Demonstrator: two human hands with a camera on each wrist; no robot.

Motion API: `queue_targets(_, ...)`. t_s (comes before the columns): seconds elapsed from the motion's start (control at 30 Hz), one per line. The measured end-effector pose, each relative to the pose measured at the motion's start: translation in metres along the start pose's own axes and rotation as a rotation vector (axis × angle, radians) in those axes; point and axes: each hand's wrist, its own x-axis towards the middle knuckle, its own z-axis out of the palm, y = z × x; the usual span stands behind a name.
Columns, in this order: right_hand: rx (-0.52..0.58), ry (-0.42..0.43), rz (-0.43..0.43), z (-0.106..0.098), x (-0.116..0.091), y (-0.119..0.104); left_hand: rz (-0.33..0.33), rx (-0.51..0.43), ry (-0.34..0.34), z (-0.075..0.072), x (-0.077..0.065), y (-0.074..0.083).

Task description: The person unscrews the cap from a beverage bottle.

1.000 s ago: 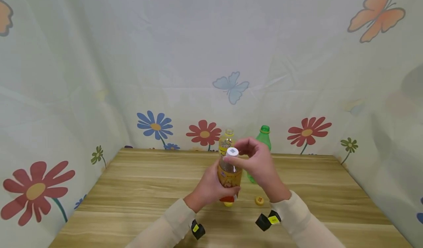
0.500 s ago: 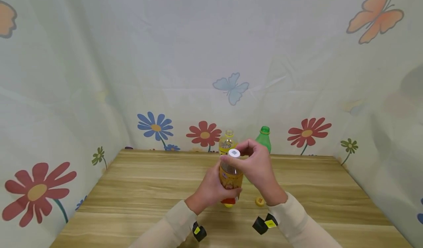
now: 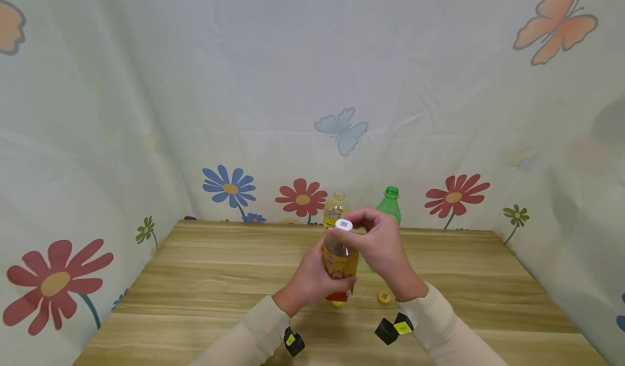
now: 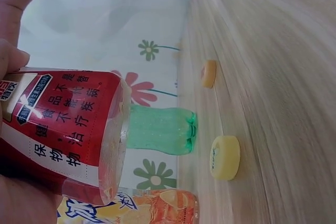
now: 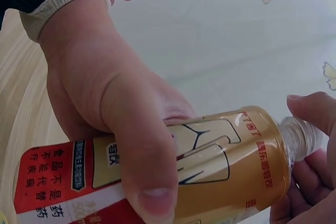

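My left hand [image 3: 312, 276] grips a drink bottle [image 3: 340, 263] with a gold and red label round its body, holding it above the table and slightly tilted. At its top, the thumb and fingers of my right hand [image 3: 386, 246] pinch a white cap [image 3: 344, 224] with a small dark square print. Threads on the clear bottle neck [image 5: 301, 139] show in the right wrist view, where the cap itself is hidden or out of frame. The left wrist view catches the red lower label [image 4: 63, 114] from close by.
Behind the held bottle stand a yellow-labelled bottle [image 3: 336, 214] and a green bottle [image 3: 390, 206], both uncapped. On the wooden table [image 3: 219, 268] lie an orange-yellow cap [image 3: 383, 297] and a pale yellow cap [image 4: 226, 158]. A patterned curtain [image 3: 263, 84] closes off the back and sides.
The white cap's printed square has turned relative to a second ago. Bottle and hands shifted slightly right, then back a little; both grips stay in place.
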Motion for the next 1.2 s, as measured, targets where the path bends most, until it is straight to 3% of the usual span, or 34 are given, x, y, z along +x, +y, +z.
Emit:
queue_targets(0.77,0.209,-0.247,-0.073,-0.008,0.007,0.016,-0.032,-0.003,-0.004,0.0,0.001,0.002)
queue_targets(1.2,0.216,-0.283,-0.062,-0.009,0.011,0.016,-0.03,0.0,0.001,-0.001,0.003,0.0)
